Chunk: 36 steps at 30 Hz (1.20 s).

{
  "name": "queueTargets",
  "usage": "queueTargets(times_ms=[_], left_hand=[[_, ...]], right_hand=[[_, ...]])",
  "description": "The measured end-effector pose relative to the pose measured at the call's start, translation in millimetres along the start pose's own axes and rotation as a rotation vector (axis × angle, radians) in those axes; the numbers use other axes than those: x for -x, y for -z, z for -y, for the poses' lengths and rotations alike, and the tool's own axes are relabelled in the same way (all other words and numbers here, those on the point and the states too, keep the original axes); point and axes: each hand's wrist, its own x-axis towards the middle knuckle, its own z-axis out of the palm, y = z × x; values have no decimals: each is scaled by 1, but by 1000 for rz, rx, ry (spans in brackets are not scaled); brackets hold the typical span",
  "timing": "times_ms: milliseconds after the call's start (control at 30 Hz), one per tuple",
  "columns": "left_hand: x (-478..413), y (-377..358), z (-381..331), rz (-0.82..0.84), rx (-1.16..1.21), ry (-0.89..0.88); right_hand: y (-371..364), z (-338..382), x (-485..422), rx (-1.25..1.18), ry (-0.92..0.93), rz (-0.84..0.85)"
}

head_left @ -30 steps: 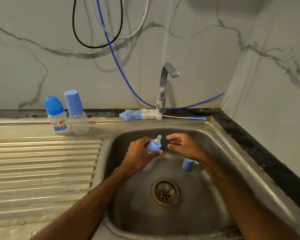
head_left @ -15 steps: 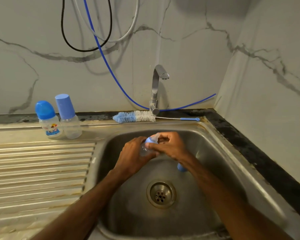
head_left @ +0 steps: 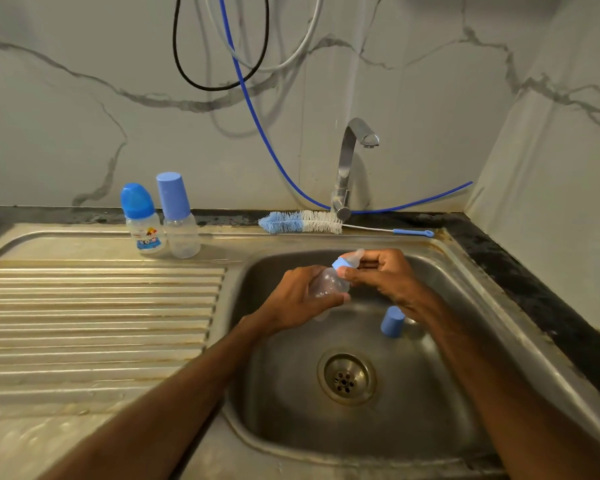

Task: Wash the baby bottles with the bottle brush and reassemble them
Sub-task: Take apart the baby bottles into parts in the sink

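Observation:
Over the steel sink [head_left: 465, 268], my left hand [head_left: 298, 303] grips the clear body of a small baby bottle [head_left: 328, 282], tilted with its teat up to the right. My right hand [head_left: 383, 275] pinches the bottle's blue collar and clear teat [head_left: 347, 260]. A loose blue cap [head_left: 392, 321] stands in the basin under my right wrist. Two capped baby bottles stand on the counter at the back left: one with a picture label [head_left: 142, 220] and one plain with a tall blue cap [head_left: 179, 216]. The blue-and-white bottle brush [head_left: 302, 222] lies on the ledge behind the basin.
The tap [head_left: 352, 161] stands behind the basin with no water running. The drain [head_left: 346, 377] is in the basin floor. A ribbed draining board [head_left: 94, 313] lies to the left. Blue, black and white hoses [head_left: 243, 84] hang on the marble wall. A side wall rises at the right.
My right hand moved in from beside the bottle and took hold of its blue collar and teat. The left hand kept its grip on the bottle body.

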Motion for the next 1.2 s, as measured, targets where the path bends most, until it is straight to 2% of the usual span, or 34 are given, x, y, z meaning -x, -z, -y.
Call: queueTargets(times_ms=[100,167,300,400,500,633,700,800,900,1000,1100,1167,1200], left_hand=[[2,10,-11,175,351,77],[3,13,-20,226,560,178],[2,12,-21,101,797,302],[1,18,-11,7,938,296],[0,23,-11,-38,834,278],[-1,21,-18,-6,543,409],[-2,18,-17,13,564,416],[-2,21,-13,11,705,336],[-2,26,-12,-53,655,274],[-1,33,-17,-115,497,310],[0,43,-19,-279,395,337],[-3,47,-17,-344,182,307],[-5,47,-13,-338,20,276]], right_hand=[[9,0,1,-131,-6,80],[14,-1,1,-223,-34,87],[16,-4,0,-424,-94,15],[22,-7,-1,-489,-155,-69],[26,-7,-1,-476,-189,-57],[26,-6,-1,-453,-199,-17],[25,-7,-2,-439,-201,-1],[24,-9,-1,-465,-212,-19],[26,-9,-1,-476,-216,-12],[28,-8,0,-421,-202,34],[34,-6,1,-411,-190,32],[36,-5,2,-347,-208,33],[35,-6,3,-218,-222,38]])
